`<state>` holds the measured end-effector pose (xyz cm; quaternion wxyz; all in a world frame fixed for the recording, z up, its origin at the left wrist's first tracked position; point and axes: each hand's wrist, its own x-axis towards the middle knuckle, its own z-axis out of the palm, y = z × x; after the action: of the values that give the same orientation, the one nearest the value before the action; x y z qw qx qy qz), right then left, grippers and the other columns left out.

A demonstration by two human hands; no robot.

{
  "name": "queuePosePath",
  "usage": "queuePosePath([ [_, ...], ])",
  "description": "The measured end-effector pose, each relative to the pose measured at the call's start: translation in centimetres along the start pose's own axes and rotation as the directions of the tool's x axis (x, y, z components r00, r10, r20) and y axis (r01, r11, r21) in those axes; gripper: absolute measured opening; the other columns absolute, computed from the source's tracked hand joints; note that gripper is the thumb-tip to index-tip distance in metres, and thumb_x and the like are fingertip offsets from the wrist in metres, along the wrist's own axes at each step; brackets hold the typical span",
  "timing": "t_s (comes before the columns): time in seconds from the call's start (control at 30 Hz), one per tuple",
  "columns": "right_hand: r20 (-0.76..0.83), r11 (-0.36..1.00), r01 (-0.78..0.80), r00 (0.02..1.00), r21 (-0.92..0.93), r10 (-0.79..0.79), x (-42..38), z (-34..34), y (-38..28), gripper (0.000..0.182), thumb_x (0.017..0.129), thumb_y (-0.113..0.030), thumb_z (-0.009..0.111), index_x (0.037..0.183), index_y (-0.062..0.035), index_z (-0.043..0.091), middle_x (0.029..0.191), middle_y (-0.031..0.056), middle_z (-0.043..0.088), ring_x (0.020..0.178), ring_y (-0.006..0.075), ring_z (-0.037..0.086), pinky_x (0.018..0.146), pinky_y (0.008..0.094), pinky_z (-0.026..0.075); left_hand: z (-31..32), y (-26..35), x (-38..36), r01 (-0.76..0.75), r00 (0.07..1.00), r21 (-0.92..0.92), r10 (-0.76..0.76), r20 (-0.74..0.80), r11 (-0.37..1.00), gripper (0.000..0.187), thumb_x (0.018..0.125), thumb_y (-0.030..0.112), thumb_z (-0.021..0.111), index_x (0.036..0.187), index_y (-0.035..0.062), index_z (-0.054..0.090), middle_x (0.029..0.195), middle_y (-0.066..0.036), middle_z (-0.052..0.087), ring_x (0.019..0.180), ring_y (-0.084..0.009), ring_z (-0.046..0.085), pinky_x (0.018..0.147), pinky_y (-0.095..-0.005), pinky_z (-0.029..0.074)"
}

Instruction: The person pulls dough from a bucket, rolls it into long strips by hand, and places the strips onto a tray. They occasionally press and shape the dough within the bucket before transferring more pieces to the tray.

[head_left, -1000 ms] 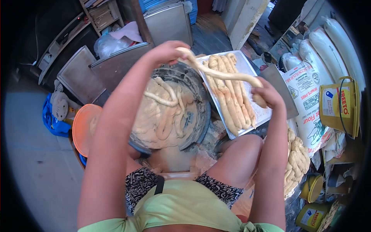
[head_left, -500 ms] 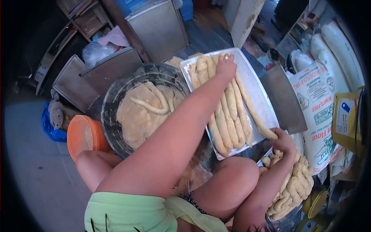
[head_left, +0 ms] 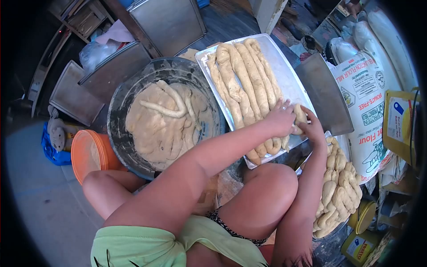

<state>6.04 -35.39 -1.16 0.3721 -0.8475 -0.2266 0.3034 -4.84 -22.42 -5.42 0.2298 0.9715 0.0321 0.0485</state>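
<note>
Pale dough rope is bending right of centre, your right hand grasping it, your left hand touching, grip unclear.

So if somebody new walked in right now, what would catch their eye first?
Probably the metal tray in the middle, lined with long dough ropes, with the left hand and right hand together at its near right part. Then the big dark tub of floury crumbs beside it, and the bright orange bucket at the lower left.
</note>
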Motion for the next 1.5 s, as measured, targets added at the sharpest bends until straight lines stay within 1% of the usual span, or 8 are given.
queuePosePath([
  [0.37, 0.209, 0.997, 0.004, 0.978, -0.071, 0.011, 1.5, -0.1, 2.2, 0.031, 0.066, -0.005, 0.065, 0.095, -0.0053, 0.053, 0.083, 0.0005, 0.05, 0.076, 0.012, 0.048, 0.067, 0.0242, 0.039, -2.8, -0.7, -3.0, 0.184, 0.982, 0.084, -0.187, 0.033, 0.979, 0.061, 0.082, 0.043, 0.054, 0.132, 0.0113, 0.042, 0.144, -0.019, 0.023, 0.136, -0.0331, 0.016, 0.108, -0.0536, 0.006],
  [0.47, 0.039, 0.997, 0.054, 0.998, -0.053, -0.052, 1.7, 1.9, 1.7, 0.04, 0.068, -0.009, 0.068, 0.105, -0.0056, 0.053, 0.087, 0.0041, 0.051, 0.077, 0.0127, 0.05, 0.067, 0.0282, 0.044, -4.6, -1.5, -7.0, 0.088, 0.949, -0.126, -0.121, -0.29, 0.988, 0.059, 0.083, 0.041, 0.054, 0.133, 0.0128, 0.041, 0.147, -0.019, 0.015, 0.137, -0.0343, 0.006, 0.108, -0.0531, 0.006],
  [0.63, 0.252, 0.974, -0.038, 0.963, -0.224, 0.096, 4.4, 1.2, 1.9, 0.048, 0.07, -0.009, 0.066, 0.115, -0.0052, 0.05, 0.104, 0.0127, 0.052, 0.088, 0.0175, 0.054, 0.074, 0.0316, 0.046, -2.9, -9.7, -19.9, 0.447, 0.506, -0.387, -0.584, -0.635, 0.807, 0.04, 0.073, 0.018, 0.065, 0.11, 0.0038, 0.057, 0.126, -0.023, 0.043, 0.116, -0.0392, 0.04, 0.097, -0.0476, 0.03],
  [0.83, 0.147, 0.753, 0.459, 0.883, -0.471, -0.446, -4.8, 5.9, -15.8, 0.047, 0.077, -0.01, 0.062, 0.121, -0.0042, 0.047, 0.119, 0.0158, 0.051, 0.106, 0.0338, 0.051, 0.09, 0.0379, 0.042, 5.5, -22.3, -37.5, 0.906, -0.01, -0.423, -0.997, -0.073, 0.022, 0.051, 0.074, 0.022, 0.062, 0.12, 0.0048, 0.05, 0.128, -0.021, 0.042, 0.114, -0.0355, 0.045, 0.097, -0.042, 0.036],
  [0.93, 0.339, 0.609, 0.667, 0.744, -0.43, -0.575, -8.2, 11.4, -22.6, 0.043, 0.078, -0.011, 0.062, 0.119, -0.0053, 0.049, 0.113, 0.017, 0.055, 0.107, 0.0324, 0.052, 0.09, 0.037, 0.042, 8.5, -24.4, -39.7, 0.923, -0.07, -0.385, -0.989, -0.129, -0.015, 0.06, 0.075, 0.024, 0.06, 0.129, 0.0044, 0.041, 0.134, -0.02, 0.037, 0.123, -0.0347, 0.037, 0.102, -0.0391, 0.031],
  [1.1, 0.667, 0.369, 0.835, 0.549, -0.409, -0.503, -8.8, 21.7, -21.4, 0.035, 0.077, -0.016, 0.06, 0.109, -0.0048, 0.052, 0.097, 0.0145, 0.056, 0.094, 0.0325, 0.054, 0.083, 0.0408, 0.044, 3.9, -25.6, -33.5, 0.798, 0.533, -0.102, -0.775, -0.34, 0.593, 0.069, 0.076, 0.022, 0.063, 0.136, 0.0055, 0.032, 0.137, -0.017, 0.033, 0.129, -0.0326, 0.027, 0.107, -0.044, 0.021],
  [1.3, 0.853, 0.361, 0.775, 0.438, -0.519, 0.285, -7.6, 23.5, -14.0, 0.047, 0.076, -0.025, 0.063, 0.118, -0.007, 0.049, 0.101, 0.0161, 0.055, 0.098, 0.0331, 0.054, 0.084, 0.042, 0.044, 3.2, -30.1, -30.2, 0.818, 0.57, 0.151, -0.817, -0.085, 0.555, 0.073, 0.071, 0.033, 0.067, 0.133, 0.008, 0.037, 0.127, -0.013, 0.046, 0.12, -0.0269, 0.04, 0.101, -0.0457, 0.026],
  [1.5, 0.821, 0.528, 0.724, 0.565, -0.443, -0.086, -5.0, 22.2, -15.2, 0.046, 0.079, -0.021, 0.06, 0.119, -0.0037, 0.048, 0.105, 0.0186, 0.056, 0.101, 0.034, 0.053, 0.088, 0.0408, 0.043, 0.1, -32.6, -33.7, 0.692, 0.712, -0.158, -0.702, -0.014, 0.705, 0.029, 0.074, 0.025, 0.063, 0.096, 0.0067, 0.062, 0.089, -0.008, 0.064, 0.092, -0.0226, 0.059, 0.081, -0.039, 0.042],
])
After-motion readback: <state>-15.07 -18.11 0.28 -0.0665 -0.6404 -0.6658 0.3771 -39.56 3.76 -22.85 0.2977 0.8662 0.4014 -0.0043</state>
